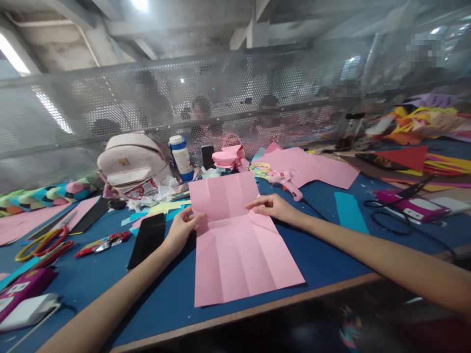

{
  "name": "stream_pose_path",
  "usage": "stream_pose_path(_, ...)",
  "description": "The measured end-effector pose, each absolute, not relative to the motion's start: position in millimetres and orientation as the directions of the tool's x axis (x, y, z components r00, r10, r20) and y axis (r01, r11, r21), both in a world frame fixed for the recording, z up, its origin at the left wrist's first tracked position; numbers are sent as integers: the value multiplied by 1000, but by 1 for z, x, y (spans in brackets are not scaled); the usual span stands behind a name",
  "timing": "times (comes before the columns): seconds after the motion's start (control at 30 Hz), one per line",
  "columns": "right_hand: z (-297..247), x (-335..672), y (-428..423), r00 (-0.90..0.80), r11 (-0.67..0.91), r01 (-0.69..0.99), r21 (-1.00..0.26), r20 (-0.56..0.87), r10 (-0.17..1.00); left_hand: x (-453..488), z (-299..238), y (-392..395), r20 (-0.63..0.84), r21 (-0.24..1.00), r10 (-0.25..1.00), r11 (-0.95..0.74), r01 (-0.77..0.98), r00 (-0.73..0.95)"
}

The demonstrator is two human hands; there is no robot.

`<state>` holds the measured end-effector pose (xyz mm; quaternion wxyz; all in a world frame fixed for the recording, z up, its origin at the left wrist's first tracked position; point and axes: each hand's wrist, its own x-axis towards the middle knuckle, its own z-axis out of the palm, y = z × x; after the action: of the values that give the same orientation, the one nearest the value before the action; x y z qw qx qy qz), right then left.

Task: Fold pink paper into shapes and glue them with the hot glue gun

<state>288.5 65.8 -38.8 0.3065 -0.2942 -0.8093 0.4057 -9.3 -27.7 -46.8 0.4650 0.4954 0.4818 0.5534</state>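
Blue tabletop point(320, 264), cluttered, with a perforated metal screen point(228, 98) along the far side and blurred people beyond it. Concrete ceiling point(191, 24) overhead.

You've got the pink sheet point(235, 255) at the near middle of the table, open, with lengthwise creases and one crosswise crease. Its far part tilts up a bit; the near part reaches toward the table's near edge.

Your left hand point(183, 226) pinches the sheet's left edge near the cross crease, thumb on the top face. Your right hand point(277, 208) pinches the right edge at about the same level, fingertips bunched over the paper. Exact thumb placement on that side: can't tell.

Left of your left hand: black phone point(147, 241) lying flat, then a red wrapper point(102, 244), then scissors point(47, 245) with yellow and orange handles. Purple box point(25, 290) and white charger point(30, 312) sit near left.

Far left: pale backpack point(134, 159), white-and-blue bottle point(181, 159) just right of it. Pink paper piece point(228, 156) with a handle loop stands far middle.

Just beyond your right hand: pink glue gun point(287, 184), larger pink sheets point(320, 166) behind it. Blue strip point(351, 213) lies to the right, with a second purple box point(414, 206) and a black cable point(390, 223) farther right.
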Motion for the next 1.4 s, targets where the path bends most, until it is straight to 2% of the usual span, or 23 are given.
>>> stream_pose_path(0.17, -37, 289, 66, -646, 498, 220, -839, 257, 719, -10, -51, -27, 126, 991, 990, -128, -30, -60)
stream_pose_path(0.53, -36, 289, 61, -632, 556, 224, -800, 315, 708, -10, -51, -25, 197, 976, 975, -185, 118, -100)
stream_pose_path(0.97, -37, 288, 66, -562, 530, 220, -819, 338, 755, -7, -45, -32, 147, 989, 984, -142, 52, -99)
stream_pose_path(1.23, -34, 288, 61, -557, 572, 264, -776, 361, 748, -6, -46, -32, 102, 994, 990, -99, 35, -98)
stream_pose_path(1.33, -21, 287, 61, -458, 676, 310, -668, 518, 722, -5, -43, -33, 66, 997, 996, -64, 40, -62)
stream_pose_path(1.4, -4, 283, 62, -402, 793, 388, -469, 688, 604, -5, -42, -33, 50, 998, 998, -48, 51, -48)
